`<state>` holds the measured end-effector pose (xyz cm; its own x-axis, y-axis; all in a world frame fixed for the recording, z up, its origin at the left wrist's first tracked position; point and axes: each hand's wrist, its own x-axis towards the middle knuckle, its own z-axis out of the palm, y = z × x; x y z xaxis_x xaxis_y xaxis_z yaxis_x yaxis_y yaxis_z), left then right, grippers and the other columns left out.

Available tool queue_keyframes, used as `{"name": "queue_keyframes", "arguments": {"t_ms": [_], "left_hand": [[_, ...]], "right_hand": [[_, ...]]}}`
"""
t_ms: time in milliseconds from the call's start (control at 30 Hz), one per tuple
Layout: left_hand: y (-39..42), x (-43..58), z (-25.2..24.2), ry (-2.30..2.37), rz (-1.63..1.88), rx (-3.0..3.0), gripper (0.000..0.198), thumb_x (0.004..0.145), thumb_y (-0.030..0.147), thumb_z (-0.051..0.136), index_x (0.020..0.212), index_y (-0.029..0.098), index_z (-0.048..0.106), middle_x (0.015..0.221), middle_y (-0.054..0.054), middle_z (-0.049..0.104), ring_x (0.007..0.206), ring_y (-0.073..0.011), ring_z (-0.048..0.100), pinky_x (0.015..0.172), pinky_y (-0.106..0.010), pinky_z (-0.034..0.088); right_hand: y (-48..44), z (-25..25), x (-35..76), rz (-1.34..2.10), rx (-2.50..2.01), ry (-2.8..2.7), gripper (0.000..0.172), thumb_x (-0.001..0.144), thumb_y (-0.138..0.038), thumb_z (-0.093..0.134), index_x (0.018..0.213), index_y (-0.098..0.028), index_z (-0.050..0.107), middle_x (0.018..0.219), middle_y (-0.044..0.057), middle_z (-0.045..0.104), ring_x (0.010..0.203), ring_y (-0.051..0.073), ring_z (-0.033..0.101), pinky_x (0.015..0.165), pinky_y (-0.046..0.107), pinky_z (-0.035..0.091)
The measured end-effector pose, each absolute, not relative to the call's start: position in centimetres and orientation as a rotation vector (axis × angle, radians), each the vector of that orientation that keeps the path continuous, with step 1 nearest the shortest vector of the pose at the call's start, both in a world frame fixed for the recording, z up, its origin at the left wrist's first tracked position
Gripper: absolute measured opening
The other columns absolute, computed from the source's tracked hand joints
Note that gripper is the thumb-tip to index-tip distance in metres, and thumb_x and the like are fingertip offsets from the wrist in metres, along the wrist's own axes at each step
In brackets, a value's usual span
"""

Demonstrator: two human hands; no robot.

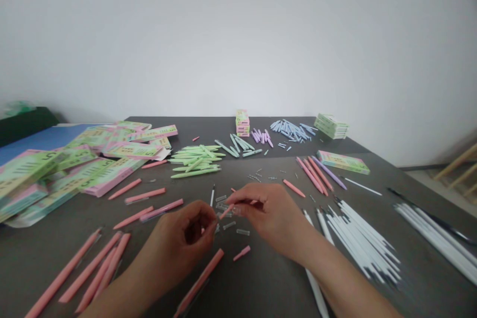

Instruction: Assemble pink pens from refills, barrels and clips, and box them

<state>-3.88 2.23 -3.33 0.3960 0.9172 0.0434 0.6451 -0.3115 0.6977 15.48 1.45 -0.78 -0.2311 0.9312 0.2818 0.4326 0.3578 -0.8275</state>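
My left hand (186, 236) is curled closed in front of me, its fingertips meeting a small pink pen part (225, 212). My right hand (266, 211) is pinched closed on the other end of that pink part, just above a scatter of small clear caps (242, 232) on the dark table (261, 283). A pink pen barrel (201, 278) and a short pink piece (241, 253) lie just below my hands. What exactly sits inside my left fist is hidden.
Pink pens (93, 268) lie at the near left, white refills (361, 243) at the right. Green pens (194, 159), purple pens (261, 135) and blue pens (292, 130) lie farther back. Stacks of green-pink boxes (74, 164) fill the left; more boxes (343, 161) sit at the right.
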Motion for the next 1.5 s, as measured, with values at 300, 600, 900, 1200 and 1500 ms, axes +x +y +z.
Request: {"name": "queue_keyframes", "arguments": {"t_ms": [300,600,900,1200,1500], "left_hand": [[1.8,-3.6,-2.4,1.353,0.600,2.032,0.013,0.080,0.030,0.050,0.078,0.019,0.059,0.058,0.003,0.058,0.053,-0.0125,0.049,0.047,-0.022,0.032],[2.0,-3.6,-2.4,1.349,0.569,2.053,0.014,0.081,0.031,0.049,0.078,0.020,0.059,0.060,0.003,0.059,0.053,-0.0120,0.048,0.047,-0.022,0.031],[2.2,-3.5,-1.7,1.341,0.641,1.920,0.019,0.079,0.035,0.053,0.077,0.018,0.061,0.065,0.000,0.064,0.059,-0.0153,0.056,0.052,-0.024,0.038],[1.7,-3.5,-1.6,1.321,0.645,2.006,0.018,0.081,0.033,0.052,0.080,0.021,0.066,0.065,0.002,0.066,0.060,-0.0138,0.057,0.051,-0.022,0.038],[1.0,-3.6,-1.5,1.318,0.754,2.055,0.018,0.081,0.031,0.052,0.076,0.022,0.066,0.064,0.002,0.067,0.058,-0.0132,0.058,0.050,-0.020,0.041]], "right_hand": [[1.5,-0.2,15.6,0.740,-1.207,-1.787,0.017,0.079,-0.011,0.059,0.085,-0.021,0.072,0.085,0.000,0.072,0.079,0.013,0.065,0.072,0.023,0.047],[1.4,-0.5,15.4,0.713,-1.171,-1.813,0.015,0.080,-0.012,0.060,0.086,-0.019,0.072,0.085,0.001,0.072,0.079,0.012,0.064,0.071,0.021,0.046],[1.4,-0.2,15.5,0.691,-1.179,-1.845,0.016,0.080,-0.010,0.059,0.083,-0.020,0.072,0.082,0.000,0.071,0.076,0.012,0.063,0.069,0.021,0.045],[1.1,-0.7,14.6,0.727,-1.058,-1.896,0.024,0.080,-0.005,0.055,0.086,-0.020,0.072,0.082,0.001,0.071,0.078,0.012,0.063,0.072,0.020,0.045],[1.0,-1.5,14.1,0.909,-1.122,-1.726,0.019,0.079,-0.009,0.057,0.084,-0.018,0.073,0.080,0.003,0.072,0.075,0.014,0.065,0.067,0.021,0.047]]}}
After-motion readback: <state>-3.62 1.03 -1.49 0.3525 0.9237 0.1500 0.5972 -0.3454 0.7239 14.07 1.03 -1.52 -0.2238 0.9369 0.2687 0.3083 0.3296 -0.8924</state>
